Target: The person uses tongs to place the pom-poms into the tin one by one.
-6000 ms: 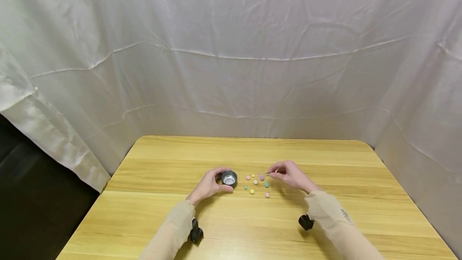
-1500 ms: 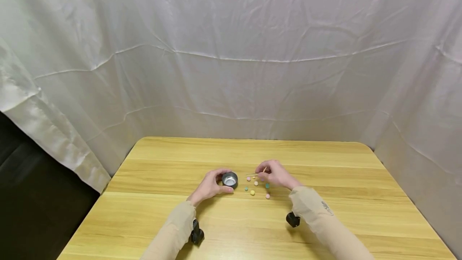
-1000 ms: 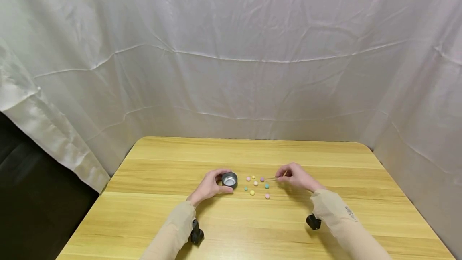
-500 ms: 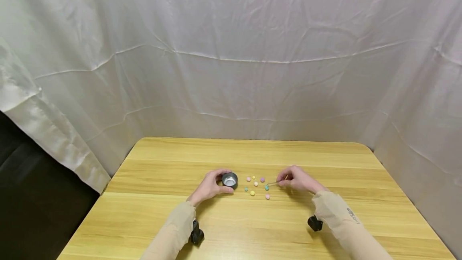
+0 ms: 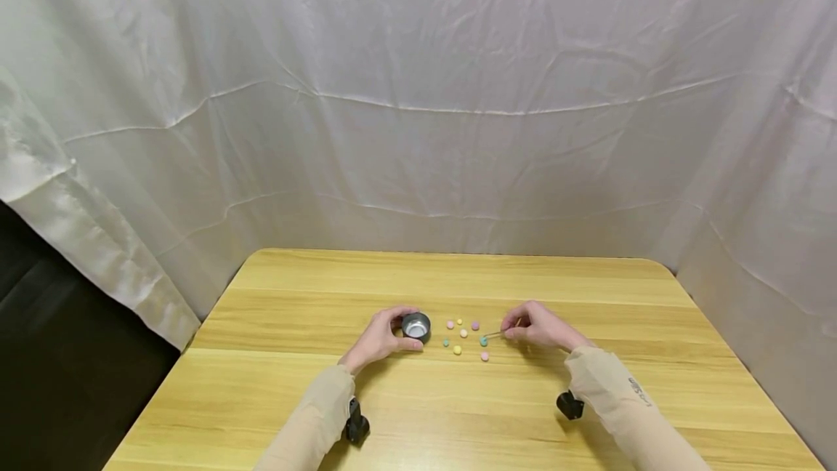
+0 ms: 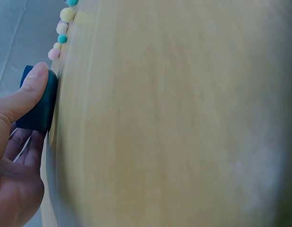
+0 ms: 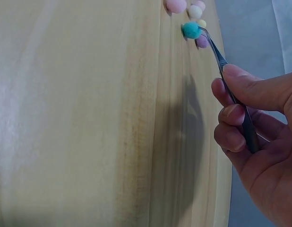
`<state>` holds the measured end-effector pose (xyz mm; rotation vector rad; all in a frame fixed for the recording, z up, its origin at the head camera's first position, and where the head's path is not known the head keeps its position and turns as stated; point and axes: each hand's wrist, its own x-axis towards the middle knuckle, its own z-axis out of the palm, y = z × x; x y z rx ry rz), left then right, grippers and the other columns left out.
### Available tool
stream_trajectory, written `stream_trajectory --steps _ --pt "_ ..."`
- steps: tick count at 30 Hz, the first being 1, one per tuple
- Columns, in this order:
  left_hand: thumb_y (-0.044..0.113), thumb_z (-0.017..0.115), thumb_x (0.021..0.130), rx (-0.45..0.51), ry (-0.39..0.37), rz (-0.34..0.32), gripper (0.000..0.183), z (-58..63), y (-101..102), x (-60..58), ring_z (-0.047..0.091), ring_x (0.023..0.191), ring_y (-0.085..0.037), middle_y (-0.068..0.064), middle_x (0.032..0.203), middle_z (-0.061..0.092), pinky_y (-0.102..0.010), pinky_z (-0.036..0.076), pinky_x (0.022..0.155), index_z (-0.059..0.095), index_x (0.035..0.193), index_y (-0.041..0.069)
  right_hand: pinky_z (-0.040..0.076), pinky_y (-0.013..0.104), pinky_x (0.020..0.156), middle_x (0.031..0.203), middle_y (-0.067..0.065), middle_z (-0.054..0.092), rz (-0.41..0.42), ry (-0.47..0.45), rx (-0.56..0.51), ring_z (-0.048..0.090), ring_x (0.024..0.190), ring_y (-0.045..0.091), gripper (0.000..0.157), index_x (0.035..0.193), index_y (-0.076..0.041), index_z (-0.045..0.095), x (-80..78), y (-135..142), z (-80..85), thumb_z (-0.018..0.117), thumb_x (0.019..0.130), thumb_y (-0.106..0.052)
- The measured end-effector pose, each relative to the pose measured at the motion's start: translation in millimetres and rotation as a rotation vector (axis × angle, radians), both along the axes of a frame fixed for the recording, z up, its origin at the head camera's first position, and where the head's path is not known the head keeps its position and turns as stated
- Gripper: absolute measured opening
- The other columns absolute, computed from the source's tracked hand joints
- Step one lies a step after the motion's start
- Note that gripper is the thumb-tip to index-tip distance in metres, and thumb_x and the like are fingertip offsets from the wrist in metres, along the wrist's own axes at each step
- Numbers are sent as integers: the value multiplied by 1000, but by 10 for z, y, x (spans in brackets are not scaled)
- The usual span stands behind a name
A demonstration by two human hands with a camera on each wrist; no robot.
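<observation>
My left hand [image 5: 381, 337] holds a small round bowl [image 5: 427, 324], dark outside and silvery inside, fingers on the far side and thumb on the near side. No pompom shows inside it. In the left wrist view, the thumb presses on the dark side wall [image 6: 45, 106]. My right hand [image 5: 539, 325] pinches a pair of bent-tip tweezers [image 7: 219, 57] between thumb and fingers. Their tips are right at a larger teal pompom [image 7: 190, 30] on the table. A purple pompom [image 7: 202, 41] lies just beyond it, and a pink one [image 7: 176, 5] sits nearer my body.
Several other pompoms lie between bowl and tweezers, among them a yellow one [image 5: 457, 349], a small teal one [image 5: 446, 342] and a pale one [image 5: 463, 333]. The wooden table [image 5: 418, 413] ends at a pale curtain [image 5: 418, 166] behind. A black surface [image 5: 72, 355] stands at far left.
My right hand with the tweezers has gone from beside the bowl back to the right, past the purple pompom and down to the larger teal one. The left hand and bowl have stayed put.
</observation>
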<state>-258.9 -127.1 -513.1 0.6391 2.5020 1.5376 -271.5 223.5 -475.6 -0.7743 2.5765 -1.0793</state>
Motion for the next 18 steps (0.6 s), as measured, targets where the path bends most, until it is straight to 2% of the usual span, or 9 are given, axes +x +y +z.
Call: stream_trajectory --steps 11,18 --pt "11 85 80 4 16 -4 62 0 6 7 66 115 -33 -20 130 65 -35 56 96 59 135 -1 45 18 61 88 12 74 -25 27 12 54 69 8 8 95 -4 76 -32 -64 42 71 92 -9" --pt "12 86 80 3 12 0 62 7 5 13 66 115 -32 -20 130 65 -36 56 97 59 135 0 42 17 57 89 17 74 -25 30 -8 48 64 3 11 99 0 76 -53 -213 114 70 93 -7"
